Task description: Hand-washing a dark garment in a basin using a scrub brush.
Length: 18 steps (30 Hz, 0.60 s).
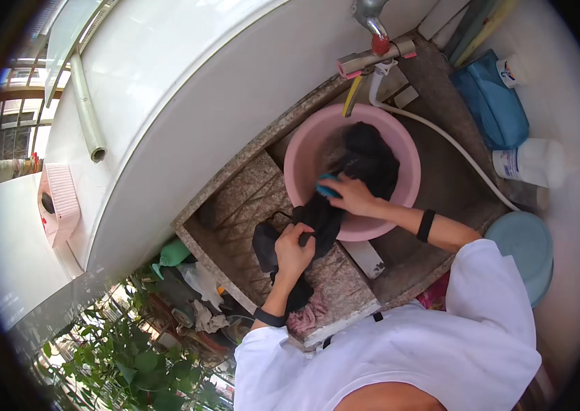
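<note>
A dark wet garment (371,159) lies partly in a pink basin (292,159) and trails over its near-left rim onto a stone washboard (249,185). On the washboard side, my left hand (294,248) is closed on a bunched fold of this garment. My right hand (353,194), above the basin's near-left part, grips a small blue scrubbing brush (328,185) against the cloth. My fingers hide most of the brush, and its bristles cannot be seen.
Above the basin hang a tap (380,42) and a white hose (454,142) running right. A blue pouch (492,103), a white bottle (533,163) and a pale blue basin (523,250) line the right side. A pink cloth (309,314) lies near me; leafy plants (146,359) grow lower left.
</note>
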Each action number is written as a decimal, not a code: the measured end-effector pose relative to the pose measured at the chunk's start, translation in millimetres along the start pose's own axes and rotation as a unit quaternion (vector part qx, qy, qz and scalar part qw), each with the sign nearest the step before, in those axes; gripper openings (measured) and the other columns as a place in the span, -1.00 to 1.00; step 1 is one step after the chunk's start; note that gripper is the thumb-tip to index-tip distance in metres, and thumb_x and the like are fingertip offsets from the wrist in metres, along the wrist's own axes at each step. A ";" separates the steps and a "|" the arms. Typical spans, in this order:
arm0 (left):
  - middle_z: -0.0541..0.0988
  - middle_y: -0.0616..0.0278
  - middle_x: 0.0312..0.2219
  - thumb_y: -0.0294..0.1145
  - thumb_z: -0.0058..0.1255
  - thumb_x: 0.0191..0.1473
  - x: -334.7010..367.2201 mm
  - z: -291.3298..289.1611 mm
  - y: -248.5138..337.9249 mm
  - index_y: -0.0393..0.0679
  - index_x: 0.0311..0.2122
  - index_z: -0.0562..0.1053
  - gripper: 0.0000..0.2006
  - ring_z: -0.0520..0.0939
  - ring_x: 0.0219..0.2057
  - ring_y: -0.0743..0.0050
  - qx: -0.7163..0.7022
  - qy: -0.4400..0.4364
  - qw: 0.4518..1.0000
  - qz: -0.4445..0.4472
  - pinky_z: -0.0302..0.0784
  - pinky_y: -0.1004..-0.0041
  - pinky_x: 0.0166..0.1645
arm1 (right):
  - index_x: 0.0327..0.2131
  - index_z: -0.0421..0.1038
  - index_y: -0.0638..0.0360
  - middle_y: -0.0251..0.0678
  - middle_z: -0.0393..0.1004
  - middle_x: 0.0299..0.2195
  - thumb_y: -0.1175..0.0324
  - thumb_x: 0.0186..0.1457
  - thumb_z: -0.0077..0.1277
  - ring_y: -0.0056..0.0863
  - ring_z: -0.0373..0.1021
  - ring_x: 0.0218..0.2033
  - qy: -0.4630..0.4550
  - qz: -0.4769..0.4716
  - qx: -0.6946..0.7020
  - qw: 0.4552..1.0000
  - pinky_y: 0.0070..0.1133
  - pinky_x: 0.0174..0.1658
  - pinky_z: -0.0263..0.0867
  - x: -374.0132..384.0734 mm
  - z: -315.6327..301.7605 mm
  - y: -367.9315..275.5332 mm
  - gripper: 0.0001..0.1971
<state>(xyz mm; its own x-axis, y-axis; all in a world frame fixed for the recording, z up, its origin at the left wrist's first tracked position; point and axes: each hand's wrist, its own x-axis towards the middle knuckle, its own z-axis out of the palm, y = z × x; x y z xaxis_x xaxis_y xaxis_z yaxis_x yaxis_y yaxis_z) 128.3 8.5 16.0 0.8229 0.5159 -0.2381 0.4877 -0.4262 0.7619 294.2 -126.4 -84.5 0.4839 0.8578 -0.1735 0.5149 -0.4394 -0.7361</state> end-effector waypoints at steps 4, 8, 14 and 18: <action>0.44 0.04 -0.60 -0.53 0.01 -0.29 -11.6 -19.2 0.5 -0.15 -0.50 0.45 -0.88 0.51 -0.48 0.01 0.002 -0.022 1.000 0.001 0.40 0.36 -0.38 | 0.00 0.27 -0.22 -0.02 0.32 -0.26 0.30 -0.12 0.06 -0.11 0.41 -0.41 -0.110 -0.013 -0.155 0.982 -0.32 -0.31 0.37 19.6 -1.7 47.7 -0.49; 0.45 0.07 -0.58 -0.48 0.03 -0.31 -12.9 -39.6 -15.4 -0.11 -0.50 0.47 -0.88 0.51 -0.53 0.03 0.117 -0.016 0.993 -0.019 0.43 0.30 -0.37 | 0.00 0.28 -0.19 -0.08 0.35 -0.35 0.27 -0.13 0.09 -0.18 0.42 -0.39 0.010 0.058 -0.219 0.974 -0.38 -0.35 0.38 32.2 -39.6 91.3 -0.48; 0.20 -0.20 0.00 -0.06 0.19 -0.28 41.5 21.4 48.0 -0.07 0.10 0.18 -0.22 0.28 -0.03 -0.12 0.420 -0.154 0.880 0.163 0.18 0.13 0.00 | 0.00 0.33 -0.13 -0.27 0.36 -0.59 0.24 -0.09 0.10 -0.49 0.34 -0.57 0.113 0.210 0.086 0.967 -0.56 -0.44 0.28 15.8 -67.9 76.2 -0.52; 0.23 -0.27 0.02 -0.05 0.18 -0.24 74.1 121.0 17.0 -0.05 0.15 0.10 -0.18 0.34 -0.02 -0.15 0.502 -0.230 0.831 0.069 0.23 0.09 0.02 | -0.02 0.34 -0.08 -0.31 0.35 -0.66 0.19 -0.10 0.10 -0.45 0.31 -0.62 0.170 0.208 0.160 0.950 -0.50 -0.47 0.24 3.7 -61.1 96.7 -0.51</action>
<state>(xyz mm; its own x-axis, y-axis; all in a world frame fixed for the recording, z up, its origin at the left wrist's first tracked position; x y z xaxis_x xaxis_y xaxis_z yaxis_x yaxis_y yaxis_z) 232.8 -50.4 -61.6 0.8029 0.1714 -0.5710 0.1873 -0.9818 -0.0312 389.0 -182.0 -116.3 0.8266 0.4691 -0.3110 0.0154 -0.5712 -0.8206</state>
